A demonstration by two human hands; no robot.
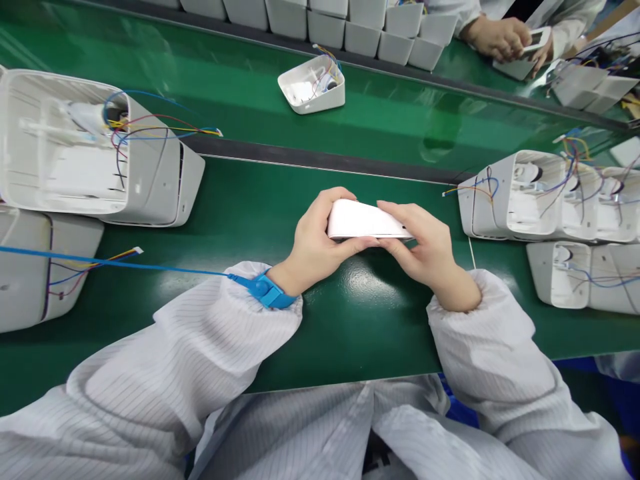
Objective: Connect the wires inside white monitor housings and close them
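One case (359, 220) runs lengthwise left to right. Left hand (317, 235) and right hand (427, 245), both half curled, clasp its ends.

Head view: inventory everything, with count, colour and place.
Case: one, white, centre, held
Table: one, green, beneath
Bars: two, black, crossing table
Left shells: several, white, table's left
Right shells: several, white, table's right
Lone shell: one, white, between bars
Back shells: many, white, far row
Wires: many, mixed, around shells
Co-worker's hands: two, upper right, holding white device
Corded strap: one, blue, left wrist
Sleeves: two, white striped, both arms
Left hand: one, on case
Right hand: one, on case
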